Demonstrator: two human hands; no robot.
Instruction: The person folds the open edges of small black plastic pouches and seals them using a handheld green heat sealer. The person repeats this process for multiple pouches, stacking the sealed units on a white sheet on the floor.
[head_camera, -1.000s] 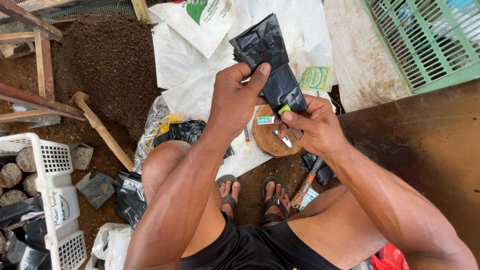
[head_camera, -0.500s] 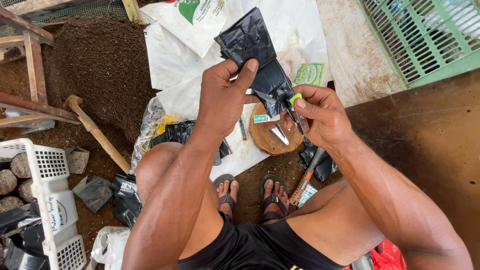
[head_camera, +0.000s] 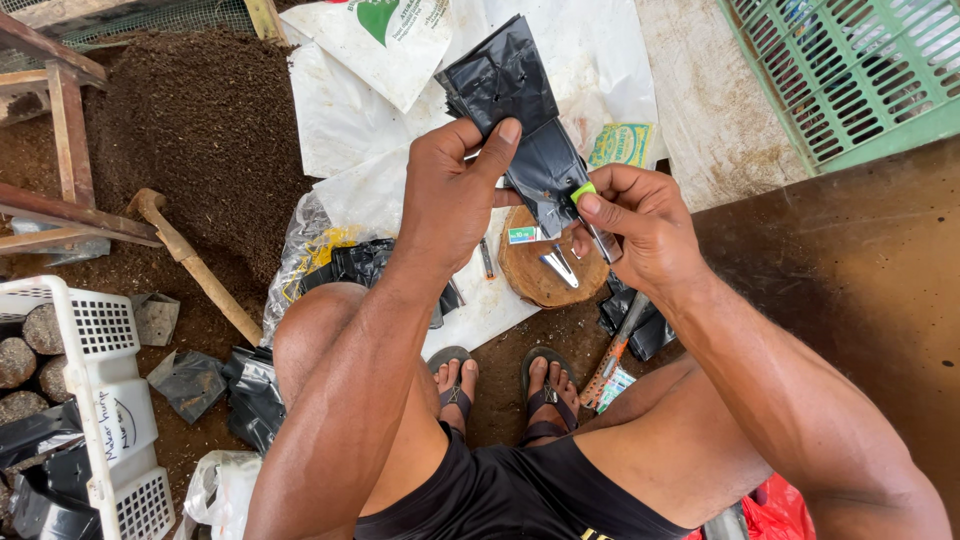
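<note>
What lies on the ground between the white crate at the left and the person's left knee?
In the head view, between the white crate and the left knee lie crumpled black plastic bags and a greyish one on brown soil.

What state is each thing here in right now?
Black plastic bag: flat, held up in both hands.
Left hand: fingers closed on the bag.
Right hand: pinching a green-handled tool against the bag.
Wooden round: lying flat, small metal pieces on top.
Soil heap: loose, piled on the ground.
White crate: upright.
Wooden-handled tool: lying on the soil.
</note>
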